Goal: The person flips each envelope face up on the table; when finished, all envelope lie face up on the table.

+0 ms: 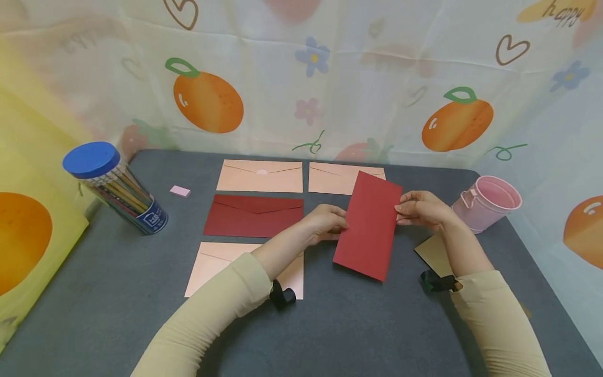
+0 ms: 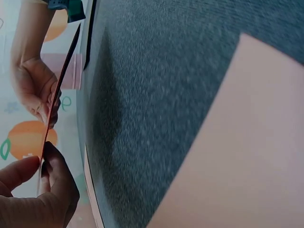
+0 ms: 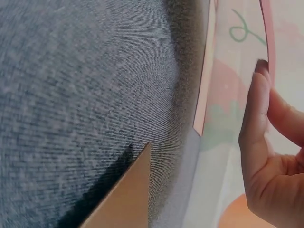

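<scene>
A red envelope (image 1: pixel 368 228) is held up over the dark table, tilted, its plain face toward the head camera. My left hand (image 1: pixel 325 224) pinches its left edge between thumb and fingers; the left wrist view shows the envelope (image 2: pixel 56 92) edge-on in that grip. On the opposite edge, my right hand (image 1: pixel 421 210) pinches it too, and the right wrist view shows that thumb and fingers (image 3: pixel 254 111) at the edge. A dark red envelope (image 1: pixel 254 215) lies flat to the left. Pale pink envelopes lie above (image 1: pixel 259 176) and below it, the lower one partly behind my left forearm.
Another pale pink envelope (image 1: pixel 330 177) lies at the back, partly covered by the held one. A tan envelope (image 1: pixel 434 255) sits under my right forearm. A pink bucket (image 1: pixel 485 204) stands at right. A blue-lidded pencil tub (image 1: pixel 124 193) and pink eraser (image 1: pixel 180 191) are at left.
</scene>
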The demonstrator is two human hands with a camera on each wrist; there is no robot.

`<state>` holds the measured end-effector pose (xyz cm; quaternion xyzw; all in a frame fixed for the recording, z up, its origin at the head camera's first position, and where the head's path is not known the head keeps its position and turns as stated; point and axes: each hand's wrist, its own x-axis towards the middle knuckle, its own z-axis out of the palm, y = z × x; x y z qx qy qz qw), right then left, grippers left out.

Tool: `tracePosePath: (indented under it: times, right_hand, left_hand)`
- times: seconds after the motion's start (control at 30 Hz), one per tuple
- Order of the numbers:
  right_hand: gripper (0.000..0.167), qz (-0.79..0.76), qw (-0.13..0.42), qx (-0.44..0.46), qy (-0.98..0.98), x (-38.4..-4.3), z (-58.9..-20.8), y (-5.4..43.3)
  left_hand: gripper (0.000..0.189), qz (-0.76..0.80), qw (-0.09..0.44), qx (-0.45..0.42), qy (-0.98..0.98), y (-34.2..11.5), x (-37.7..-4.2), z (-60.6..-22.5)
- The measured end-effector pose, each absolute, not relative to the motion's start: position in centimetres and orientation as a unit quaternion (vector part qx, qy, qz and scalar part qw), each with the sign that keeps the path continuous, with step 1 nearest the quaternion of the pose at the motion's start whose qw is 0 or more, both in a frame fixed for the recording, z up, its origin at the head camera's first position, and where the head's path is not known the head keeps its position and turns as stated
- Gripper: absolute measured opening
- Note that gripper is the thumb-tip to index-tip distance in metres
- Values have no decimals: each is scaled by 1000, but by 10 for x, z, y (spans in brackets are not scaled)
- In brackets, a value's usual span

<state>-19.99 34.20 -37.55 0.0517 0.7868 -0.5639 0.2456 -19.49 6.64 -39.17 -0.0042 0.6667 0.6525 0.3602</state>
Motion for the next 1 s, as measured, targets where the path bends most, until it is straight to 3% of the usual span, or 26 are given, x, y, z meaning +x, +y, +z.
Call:
tracePosePath:
  times: [0.23,0.4,0.67,0.87,1.0]
  right_hand:
    - [18,-667,190,63,718,-199,-372,342]
    - [18,-721,156,72,671,-199,-370,338]
    - [9,-800,149,67,578,-201,-369,340]
    - [48,-867,180,-13,465,-202,-373,347]
    - [52,-876,181,-34,446,-201,-372,348]
  left_hand:
    - [34,644,337,27,686,55,-201,-387]
    - [32,639,281,53,714,48,-206,-380]
    - [21,564,95,124,811,38,-208,-366]
    - [16,481,-42,235,843,31,-207,-360]
    - [16,386,-145,341,845,24,-207,-359]
